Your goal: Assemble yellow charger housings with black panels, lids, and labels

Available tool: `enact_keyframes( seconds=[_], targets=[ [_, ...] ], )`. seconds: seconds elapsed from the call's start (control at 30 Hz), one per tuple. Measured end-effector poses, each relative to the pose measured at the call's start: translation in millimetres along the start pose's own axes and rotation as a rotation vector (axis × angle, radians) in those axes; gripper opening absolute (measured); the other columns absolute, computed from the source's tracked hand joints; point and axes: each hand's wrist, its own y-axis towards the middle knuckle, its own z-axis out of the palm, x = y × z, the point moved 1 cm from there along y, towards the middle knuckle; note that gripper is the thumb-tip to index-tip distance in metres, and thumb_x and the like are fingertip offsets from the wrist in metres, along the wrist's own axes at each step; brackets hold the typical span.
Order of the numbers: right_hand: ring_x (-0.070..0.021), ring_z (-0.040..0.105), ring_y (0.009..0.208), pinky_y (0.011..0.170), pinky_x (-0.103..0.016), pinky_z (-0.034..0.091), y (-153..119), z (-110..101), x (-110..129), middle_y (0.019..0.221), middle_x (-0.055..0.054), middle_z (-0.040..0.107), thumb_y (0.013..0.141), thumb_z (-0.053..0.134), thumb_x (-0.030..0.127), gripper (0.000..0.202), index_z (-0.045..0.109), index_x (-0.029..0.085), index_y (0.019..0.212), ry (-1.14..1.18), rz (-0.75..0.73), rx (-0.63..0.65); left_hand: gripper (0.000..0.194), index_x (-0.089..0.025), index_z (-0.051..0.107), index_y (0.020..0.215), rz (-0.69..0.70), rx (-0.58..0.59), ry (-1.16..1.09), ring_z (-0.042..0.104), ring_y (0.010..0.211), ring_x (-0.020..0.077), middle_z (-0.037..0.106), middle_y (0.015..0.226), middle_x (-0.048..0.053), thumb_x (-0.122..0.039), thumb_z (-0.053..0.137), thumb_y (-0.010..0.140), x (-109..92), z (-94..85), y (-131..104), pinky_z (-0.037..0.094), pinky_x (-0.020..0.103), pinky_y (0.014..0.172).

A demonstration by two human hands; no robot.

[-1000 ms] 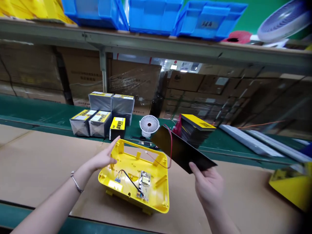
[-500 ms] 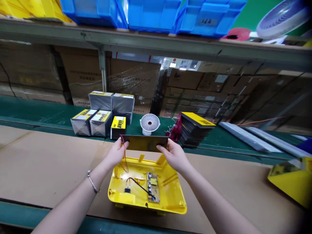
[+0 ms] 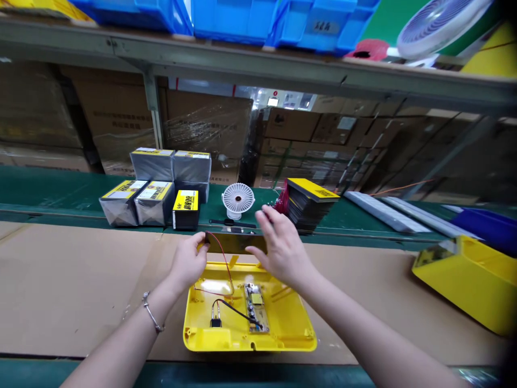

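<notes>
My left hand (image 3: 186,263) pinches the left end of a dark, thin rectangular panel (image 3: 236,244), held above the back rim of a yellow plastic housing (image 3: 288,318). At the panel's right end, my right hand (image 3: 283,249) has its fingers spread, with the thumb near or against the panel. Thin red wire (image 3: 228,267) hangs from beside my left fingers into the housing. Inside the housing sit a circuit board (image 3: 257,308) and a small black socket (image 3: 216,323), joined by a black cable (image 3: 234,309).
Behind the housing, several wrapped boxes (image 3: 153,202), a small white fan (image 3: 238,199) and a stack of yellow-topped dark panels (image 3: 311,207) stand on a green ledge. Another yellow housing (image 3: 472,285) lies at right. Blue bins (image 3: 234,21) line the shelf overhead.
My right hand has loosened from the panel's right end and spread its fingers. My left hand keeps its pinch. The whole view has shifted slightly.
</notes>
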Motion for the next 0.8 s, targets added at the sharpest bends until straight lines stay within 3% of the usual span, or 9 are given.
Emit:
enact_keyframes(
  seconds=[0.07,0.17,0.27,0.37,0.43,0.5,0.7,0.8],
  targets=[
    [-0.0338,0.027,0.134,0.109,-0.056,0.02,2,6,17,0.146,-0.016,0.031,0.084,0.055,0.019,0.069,0.026,0.022,0.146,-0.141,-0.139,0.08,0.026,-0.02,0.067,0.095,0.003,0.014,-0.008,0.065,0.088,0.0201,0.072,0.093,0.003,-0.013,0.047,0.079,-4,5.2,-2,0.049,0.032,0.083],
    [-0.0305,0.045,0.117,0.099,-0.049,0.034,1,23,27,0.129,-0.016,0.05,0.085,0.042,0.006,0.062,0.032,0.02,0.144,-0.16,-0.163,0.343,0.032,-0.02,0.066,0.094,-0.009,0.016,-0.022,0.066,0.089,0.0188,0.072,0.094,0.003,-0.007,0.045,0.074,-6,9.3,-5,0.05,0.031,0.084],
    [-0.0224,0.055,0.1,0.084,-0.033,0.043,2,33,23,0.113,-0.008,0.061,0.088,0.043,0.01,0.054,0.039,0.026,0.14,-0.104,-0.165,0.467,0.033,-0.02,0.066,0.092,-0.034,0.004,-0.016,0.066,0.091,0.0191,0.072,0.094,0.003,-0.005,0.045,0.071,-5,9.1,-8,0.049,0.033,0.088],
    [-0.0171,0.061,0.084,0.071,-0.026,0.043,9,29,16,0.095,-0.003,0.066,0.093,0.046,0.031,0.029,0.061,0.03,0.118,-0.084,-0.132,0.501,0.034,-0.021,0.067,0.094,-0.055,0.014,-0.013,0.066,0.093,0.0196,0.072,0.097,0.003,-0.006,0.045,0.072,-6,9.0,-12,0.049,0.034,0.089],
    [-0.017,0.061,0.071,0.063,-0.026,0.042,13,23,15,0.082,-0.005,0.066,0.093,0.045,0.041,0.032,0.072,0.023,0.091,-0.11,-0.075,0.501,0.033,-0.021,0.067,0.094,-0.07,0.027,-0.015,0.066,0.093,0.0196,0.072,0.097,0.003,-0.007,0.046,0.073,-9,9.9,-14,0.05,0.034,0.088],
    [-0.0189,0.061,0.068,0.06,-0.028,0.04,14,18,18,0.079,-0.008,0.065,0.092,0.046,0.041,0.037,0.07,0.017,0.078,-0.149,-0.029,0.477,0.032,-0.021,0.067,0.094,-0.091,0.042,-0.018,0.066,0.093,0.0197,0.072,0.098,0.003,-0.008,0.046,0.073,-13,10.6,-15,0.05,0.034,0.088],
    [-0.022,0.06,0.085,0.07,-0.03,0.04,6,4,36,0.09,-0.009,0.065,0.093,0.044,0.042,0.033,0.065,0.016,0.09,-0.159,-0.07,0.398,0.028,-0.017,0.062,0.108,-0.18,0.126,-0.013,0.064,0.098,0.0186,0.07,0.105,0.007,-0.022,0.049,0.083,-21,6.7,-4,0.049,0.032,0.089],
    [-0.0215,0.06,0.088,0.073,-0.031,0.04,5,4,53,0.092,-0.008,0.067,0.097,0.032,0.044,0.042,0.065,0.018,0.093,-0.087,-0.133,0.445,0.027,-0.014,0.064,0.096,-0.24,0.194,0.084,0.064,0.093,0.0197,0.069,0.097,0.007,-0.035,0.049,0.089,-20,1.6,5,0.049,0.039,0.087]
  ],
)
